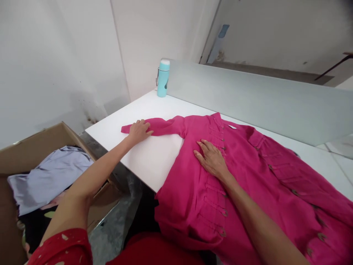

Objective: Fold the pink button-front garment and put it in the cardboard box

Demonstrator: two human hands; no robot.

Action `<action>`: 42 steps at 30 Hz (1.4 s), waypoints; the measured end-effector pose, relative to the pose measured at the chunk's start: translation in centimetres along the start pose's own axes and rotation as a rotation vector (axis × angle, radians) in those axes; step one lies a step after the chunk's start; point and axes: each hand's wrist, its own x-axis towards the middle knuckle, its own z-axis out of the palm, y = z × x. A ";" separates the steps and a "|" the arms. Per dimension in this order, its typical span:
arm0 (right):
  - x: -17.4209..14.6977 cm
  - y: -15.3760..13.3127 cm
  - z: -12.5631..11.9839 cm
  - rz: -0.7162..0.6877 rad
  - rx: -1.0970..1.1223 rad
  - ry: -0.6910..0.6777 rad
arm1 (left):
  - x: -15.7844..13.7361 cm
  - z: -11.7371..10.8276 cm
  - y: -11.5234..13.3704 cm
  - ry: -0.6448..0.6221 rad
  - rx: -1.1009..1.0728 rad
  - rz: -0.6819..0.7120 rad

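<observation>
On the white rectangular tabletop (154, 154) I see a bright pink woven garment with rows of small buttons (248, 184), spread flat, front up. Its lower part hangs over the near table edge; one long sleeve (162, 127) stretches out to the left across the bare surface.

Left hand (139, 131): fingers extended, palm down, pressed flat on that sleeve near the cuff end. Not gripping anything.

Right hand (212, 158): also open and flat, fingers slightly spread, resting on the chest area just beside the button rows. No grasp.

Hands well apart, sleeve running between them.

Far left corner of the table: a light blue cylindrical bottle with a white cap (163, 78), upright, against a grey frosted partition panel (261, 99) along the far edge.

Left of the table, lower down: an open brown cardboard box (35, 147) holding a pale lavender cloth (46, 176) on top of darker items.
</observation>
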 end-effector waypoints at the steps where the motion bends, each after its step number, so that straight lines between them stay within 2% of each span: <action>1: 0.0 0.0 0.1 -0.001 0.000 0.006 | 0.0 0.0 -0.3 -0.023 -0.012 -0.011; 8: -0.1 0.0 0.1 -0.005 0.024 0.011 | -2.2 -1.7 -1.2 -0.182 -0.088 0.023; 13: -0.1 -0.2 -0.2 0.013 0.026 -0.001 | -4.5 -2.3 -0.2 -0.239 -0.041 0.173; 19: 0.1 -0.2 -0.5 0.016 0.009 -0.026 | -4.8 -1.6 0.1 -0.151 0.200 0.267; 25: 0.1 -0.2 -0.5 0.012 0.022 -0.016 | -2.7 -3.3 -2.0 0.034 0.298 0.184; 27: 0.1 -0.2 -0.5 0.016 0.019 -0.018 | -2.8 -3.4 -2.4 0.050 0.305 0.192; 29: 0.1 -0.2 -0.5 0.017 0.019 -0.016 | -3.5 -3.1 -2.5 0.020 0.299 0.235; 32: 0.1 -0.1 -0.3 0.017 0.029 -0.006 | -4.9 -2.6 -2.4 -0.100 0.256 0.326; 34: 0.1 -0.1 -0.2 0.019 0.032 -0.002 | -5.3 -2.7 -2.3 -0.160 0.200 0.320; 36: 0.1 -0.1 -0.2 0.019 0.031 0.002 | -4.8 -3.2 -2.2 -0.141 0.140 0.230; 38: 0.1 -0.1 -0.2 0.015 0.028 0.007 | -3.4 -3.8 -2.0 -0.069 0.095 0.135; 42: 0.1 -0.2 -0.3 0.008 0.024 -0.003 | 1.2 -3.9 -0.4 0.015 0.016 0.085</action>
